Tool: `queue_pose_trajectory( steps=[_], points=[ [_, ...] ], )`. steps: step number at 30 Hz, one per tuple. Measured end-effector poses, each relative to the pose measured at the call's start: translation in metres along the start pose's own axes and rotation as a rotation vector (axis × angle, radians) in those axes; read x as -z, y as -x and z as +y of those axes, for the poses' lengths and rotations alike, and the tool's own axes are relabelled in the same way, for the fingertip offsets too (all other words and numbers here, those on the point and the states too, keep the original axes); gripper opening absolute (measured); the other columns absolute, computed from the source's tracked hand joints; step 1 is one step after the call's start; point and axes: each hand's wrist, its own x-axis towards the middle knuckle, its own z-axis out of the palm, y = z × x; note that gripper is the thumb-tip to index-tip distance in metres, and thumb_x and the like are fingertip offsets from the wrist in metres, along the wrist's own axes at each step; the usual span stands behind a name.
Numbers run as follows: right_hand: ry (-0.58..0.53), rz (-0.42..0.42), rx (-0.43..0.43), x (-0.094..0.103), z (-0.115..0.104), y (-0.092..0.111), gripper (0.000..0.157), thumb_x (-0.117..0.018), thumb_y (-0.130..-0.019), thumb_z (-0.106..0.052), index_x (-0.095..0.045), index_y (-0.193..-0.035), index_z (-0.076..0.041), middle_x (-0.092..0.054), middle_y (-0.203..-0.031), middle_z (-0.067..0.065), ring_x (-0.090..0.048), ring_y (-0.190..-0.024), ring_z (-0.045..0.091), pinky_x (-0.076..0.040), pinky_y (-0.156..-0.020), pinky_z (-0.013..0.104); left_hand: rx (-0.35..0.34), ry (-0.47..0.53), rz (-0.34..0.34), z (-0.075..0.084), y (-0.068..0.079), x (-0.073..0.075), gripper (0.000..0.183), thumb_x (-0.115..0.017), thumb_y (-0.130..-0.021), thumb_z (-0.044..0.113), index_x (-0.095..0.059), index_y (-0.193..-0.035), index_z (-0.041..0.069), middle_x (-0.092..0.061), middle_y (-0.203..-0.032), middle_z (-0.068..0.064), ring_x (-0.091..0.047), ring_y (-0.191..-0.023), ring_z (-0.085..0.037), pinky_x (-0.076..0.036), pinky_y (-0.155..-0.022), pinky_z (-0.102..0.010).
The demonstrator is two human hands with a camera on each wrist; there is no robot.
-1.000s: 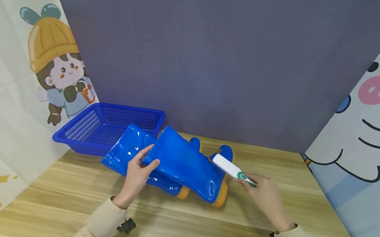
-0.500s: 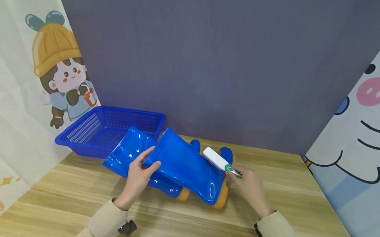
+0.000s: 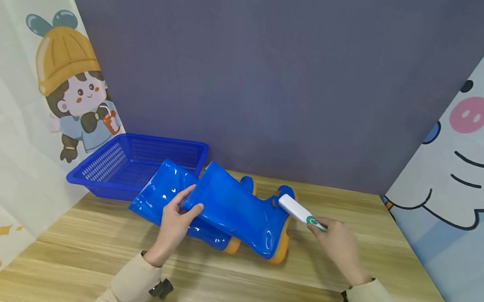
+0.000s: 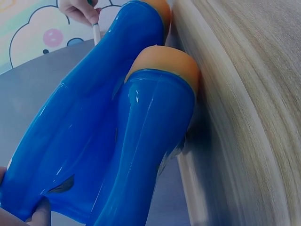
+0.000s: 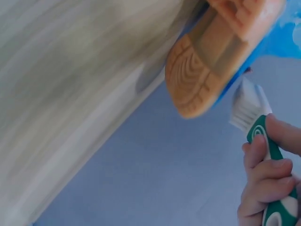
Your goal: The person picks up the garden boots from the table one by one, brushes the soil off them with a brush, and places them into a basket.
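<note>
A blue rain boot with an orange sole lies tilted on its side; my left hand grips the rim of its shaft between thumb and fingers. Behind and to its left rests a second blue rain boot, partly hidden. My right hand holds a scrub brush by its green and white handle, fingers curled round it. The bristles face the front of the held boot's foot, where brown smudges show. From the right wrist view, the patterned orange sole is beside the brush; contact cannot be told.
At the back left stands a blue perforated basket, close to the boot shafts. The wooden table meets a grey panel at the back. Printed cartoon sheets flank both sides.
My right hand carried the brush left along the boot's instep, then back right toward the toe. The left hand and both boots have stayed in place.
</note>
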Motion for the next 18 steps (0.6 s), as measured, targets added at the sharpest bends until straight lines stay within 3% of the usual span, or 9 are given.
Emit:
queue_pose_trajectory(
  steps=[4,7,11,18],
  points=[
    [0.023,0.036,0.003,0.005,0.003,0.000,0.037,-0.068,-0.082,-0.025,-0.066,-0.108,0.001,-0.064,-0.067,0.006,-0.035,-0.040,0.010,-0.028,-0.035,0.025,-0.005,-0.012,0.011,0.000,0.000,0.001,0.052,-0.064,-0.087,0.019,-0.045,-0.135,0.019,-0.039,-0.143,-0.003,-0.045,-0.117,-0.012,-0.043,-0.080,-0.013],
    [0.017,0.055,0.028,0.002,0.000,-0.003,0.037,-0.069,-0.082,-0.026,-0.066,-0.108,0.000,-0.065,-0.070,0.007,-0.035,-0.040,0.010,-0.028,-0.036,0.024,-0.007,-0.019,0.021,0.000,0.000,0.001,0.051,-0.064,-0.086,0.019,-0.045,-0.134,0.020,-0.039,-0.143,-0.002,-0.051,-0.092,-0.007,-0.043,-0.069,-0.016],
    [-0.015,0.051,0.050,-0.009,-0.010,-0.009,0.036,-0.069,-0.082,-0.026,-0.067,-0.109,-0.002,-0.068,-0.080,0.011,-0.035,-0.041,0.010,-0.029,-0.038,0.023,-0.007,-0.014,0.019,0.000,0.001,0.000,0.051,-0.064,-0.086,0.019,-0.046,-0.134,0.020,-0.039,-0.142,-0.003,-0.042,-0.063,-0.005,-0.040,-0.057,-0.019],
    [-0.058,0.017,-0.003,-0.023,-0.022,-0.016,0.033,-0.068,-0.082,-0.024,-0.067,-0.107,-0.002,-0.067,-0.081,0.009,-0.039,-0.044,0.010,-0.032,-0.039,0.024,-0.014,-0.009,0.017,0.001,0.001,-0.002,0.052,-0.064,-0.086,0.018,-0.045,-0.134,0.019,-0.039,-0.143,-0.004,-0.045,-0.071,-0.007,-0.041,-0.062,-0.019]
  ],
)
